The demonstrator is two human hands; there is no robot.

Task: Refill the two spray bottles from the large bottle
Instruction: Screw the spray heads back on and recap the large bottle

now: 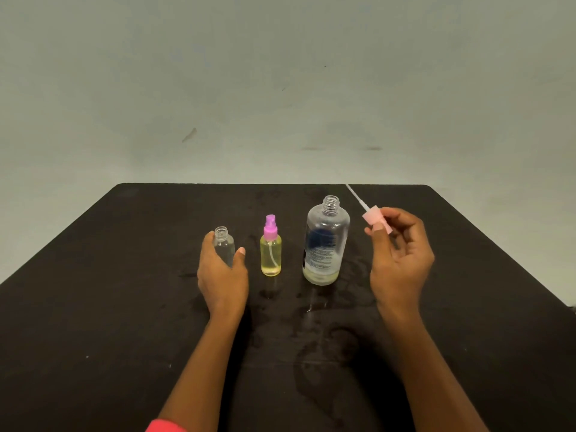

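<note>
Three bottles stand in a row on the black table (124,307). My left hand (222,274) grips the small clear spray bottle (223,243), which is uncapped and upright. In the middle stands a second small spray bottle (271,254) filled with yellow liquid, its purple spray top screwed on. To its right is the large clear bottle (325,243), open at the neck, with a little pale liquid at its bottom. My right hand (400,260) pinches a pale pink spray top (374,218) in the air to the right of the large bottle, its thin tube pointing up and left.
Wet smears and droplets mark the table surface (327,344) in front of the bottles. A plain grey wall (280,88) rises behind the table's far edge. A red sleeve (165,427) shows at the bottom of the view.
</note>
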